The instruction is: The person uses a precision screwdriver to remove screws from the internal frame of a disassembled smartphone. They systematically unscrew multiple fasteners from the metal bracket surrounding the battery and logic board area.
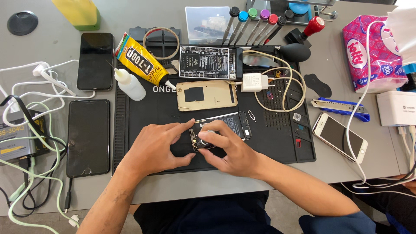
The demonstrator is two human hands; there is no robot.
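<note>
A yellow glue tube [139, 60] and white squeeze bottle [130, 84] lie at the black work mat's [277, 147] upper left. Two dark phones [95, 60] lie left of the mat. A utility knife [340, 108] and white phone [340, 137] lie right.

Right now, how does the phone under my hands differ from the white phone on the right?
The opened phone lies on the black mat, back off and insides showing; the white phone lies off the mat on the grey table, intact, screen up. The left hand and right hand hold the opened phone; nothing touches the white phone. Both lie flat.
</note>
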